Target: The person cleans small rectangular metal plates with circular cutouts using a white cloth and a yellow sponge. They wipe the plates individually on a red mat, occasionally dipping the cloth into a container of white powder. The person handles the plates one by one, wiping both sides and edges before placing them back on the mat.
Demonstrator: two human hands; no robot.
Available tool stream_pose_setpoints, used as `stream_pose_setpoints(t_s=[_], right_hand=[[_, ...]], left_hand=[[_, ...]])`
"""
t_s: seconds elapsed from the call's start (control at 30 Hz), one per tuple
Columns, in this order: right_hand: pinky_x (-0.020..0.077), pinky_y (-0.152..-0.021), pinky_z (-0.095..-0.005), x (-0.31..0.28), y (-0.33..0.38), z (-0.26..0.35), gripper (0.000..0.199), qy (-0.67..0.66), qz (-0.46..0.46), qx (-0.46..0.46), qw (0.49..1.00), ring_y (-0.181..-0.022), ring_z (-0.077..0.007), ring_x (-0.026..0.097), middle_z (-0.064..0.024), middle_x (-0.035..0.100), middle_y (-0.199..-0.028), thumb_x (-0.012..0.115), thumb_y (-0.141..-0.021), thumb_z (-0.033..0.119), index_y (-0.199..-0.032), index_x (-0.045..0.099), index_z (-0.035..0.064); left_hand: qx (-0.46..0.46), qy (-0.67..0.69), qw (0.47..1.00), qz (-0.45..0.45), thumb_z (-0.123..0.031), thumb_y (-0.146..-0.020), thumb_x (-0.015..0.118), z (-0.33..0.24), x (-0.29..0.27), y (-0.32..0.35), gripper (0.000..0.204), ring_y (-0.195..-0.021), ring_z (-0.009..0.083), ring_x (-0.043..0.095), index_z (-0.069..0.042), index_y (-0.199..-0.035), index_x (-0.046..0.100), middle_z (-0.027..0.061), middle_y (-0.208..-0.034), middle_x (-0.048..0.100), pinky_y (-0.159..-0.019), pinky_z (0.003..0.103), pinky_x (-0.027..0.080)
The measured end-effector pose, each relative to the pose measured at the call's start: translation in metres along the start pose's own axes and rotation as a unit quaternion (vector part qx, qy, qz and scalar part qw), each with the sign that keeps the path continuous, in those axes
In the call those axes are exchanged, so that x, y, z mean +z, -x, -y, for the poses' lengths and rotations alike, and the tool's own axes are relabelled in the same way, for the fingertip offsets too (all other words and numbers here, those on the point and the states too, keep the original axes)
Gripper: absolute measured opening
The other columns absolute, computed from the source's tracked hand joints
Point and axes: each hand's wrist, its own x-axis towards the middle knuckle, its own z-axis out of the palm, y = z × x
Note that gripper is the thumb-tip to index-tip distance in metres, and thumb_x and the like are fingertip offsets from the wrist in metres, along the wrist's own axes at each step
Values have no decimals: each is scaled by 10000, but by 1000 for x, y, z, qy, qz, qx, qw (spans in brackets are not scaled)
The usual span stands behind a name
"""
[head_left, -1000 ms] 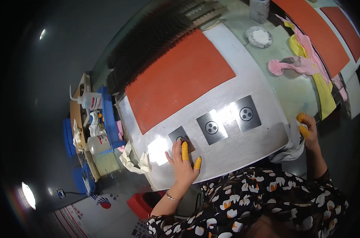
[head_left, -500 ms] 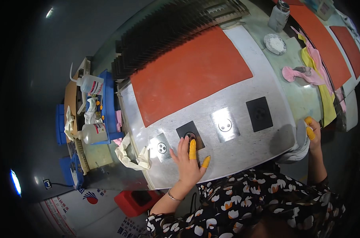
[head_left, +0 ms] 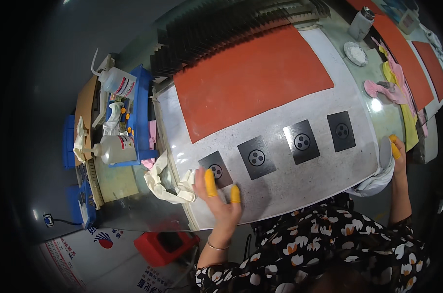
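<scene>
left hand, digits spread apart, hides the lower-left edge of the leftmost dark plate

Four plates on grey board

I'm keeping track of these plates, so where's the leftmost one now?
In the head view, the leftmost dark plate lies left of centre on the pale board, below the large orange-red sheet; the left hand partly covers it.
</scene>
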Motion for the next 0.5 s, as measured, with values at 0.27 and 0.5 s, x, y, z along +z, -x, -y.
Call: stream_pose_setpoints(t_s=[0.27,0.5], right_hand=[[347,-557,-160,0,-4,-3,156,-36,-38,38,998,-622,-11,445,60,497,-714,526,-888,208,-821,526,67],[381,-581,-185,6,-6,0,139,2,-114,46,992,-670,-33,483,53,502,-734,514,-882,209,-851,542,77]], left_hand=[[-87,54,995,19,51,-779,500,70,-28,9,514,-1205,356,381,55,-1275,363,223,-1271,409,-1022,384,281],[-39,12,998,37,54,-746,523,96,-49,17,517,-1147,400,411,62,-1246,394,235,-1221,441,-986,416,320]])
